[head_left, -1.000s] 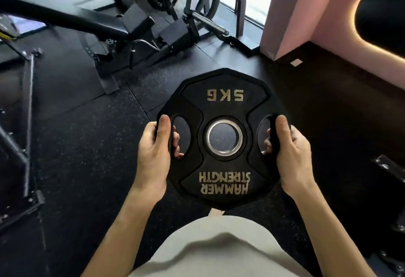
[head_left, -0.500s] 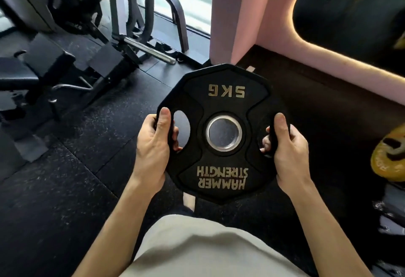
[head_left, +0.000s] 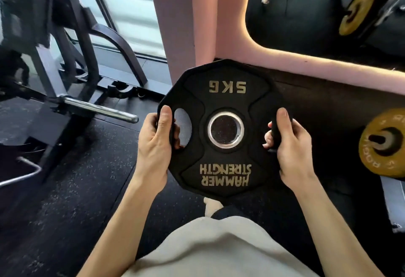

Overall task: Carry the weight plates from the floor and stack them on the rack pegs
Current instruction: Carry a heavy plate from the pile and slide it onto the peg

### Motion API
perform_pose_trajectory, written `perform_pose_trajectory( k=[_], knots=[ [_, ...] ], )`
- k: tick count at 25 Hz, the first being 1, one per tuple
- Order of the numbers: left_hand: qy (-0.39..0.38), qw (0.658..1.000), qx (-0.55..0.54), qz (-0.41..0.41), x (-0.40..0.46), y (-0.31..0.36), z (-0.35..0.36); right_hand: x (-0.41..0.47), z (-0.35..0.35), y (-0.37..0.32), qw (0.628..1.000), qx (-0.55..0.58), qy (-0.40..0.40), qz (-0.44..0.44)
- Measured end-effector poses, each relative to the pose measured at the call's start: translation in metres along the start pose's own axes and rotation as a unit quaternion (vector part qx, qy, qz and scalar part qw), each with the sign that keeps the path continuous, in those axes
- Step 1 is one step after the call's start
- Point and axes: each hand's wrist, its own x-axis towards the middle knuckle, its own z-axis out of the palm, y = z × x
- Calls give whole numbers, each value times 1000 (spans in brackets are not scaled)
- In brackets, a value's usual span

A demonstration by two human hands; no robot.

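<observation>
A black 5 KG weight plate (head_left: 221, 101) with gold "Hammer Strength" lettering and a steel-ringed centre hole is held flat-on in front of my chest. My left hand (head_left: 153, 145) grips its left handle slot, thumb on the face. My right hand (head_left: 291, 145) grips the right handle slot the same way. At the right edge a yellow weight plate (head_left: 372, 158) sits on a rack peg (head_left: 381, 140).
A chrome bar sleeve (head_left: 98, 109) on a dark machine frame juts out at the left. A pink pillar (head_left: 175, 24) and a lit pink wall edge stand ahead. A mirror reflects another yellow plate (head_left: 355, 13). The floor is black rubber.
The view has swung to the right: the machine slid left and the yellow plate on its peg came in at the right edge. Both hands keep the same grip on the plate.
</observation>
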Motion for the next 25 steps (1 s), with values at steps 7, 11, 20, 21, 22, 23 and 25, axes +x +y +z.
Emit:
perform_pose_trajectory(
  k=[7, 11, 20, 21, 22, 23, 25],
  knots=[
    [-37, 999, -7, 2, 191, 16, 92, 191, 40, -34, 999, 15, 28, -5],
    [-74, 997, -4, 1, 282, 28, 149, 281, 47, -62, 998, 22, 60, -17],
    [-233, 972, 3, -37, 482, 28, 311, 463, 35, -88, 968, 73, 234, -45],
    [-255, 966, 15, -43, 503, 29, 330, 478, 33, -92, 960, 84, 262, -44],
    [-275, 960, 27, -51, 520, 31, 349, 491, 32, -98, 953, 91, 285, -45],
    [-302, 951, 38, -57, 539, 34, 373, 505, 28, -103, 945, 97, 310, -49],
    [-353, 932, 63, -63, 570, 39, 418, 529, 21, -114, 922, 103, 370, -53]
  ],
)
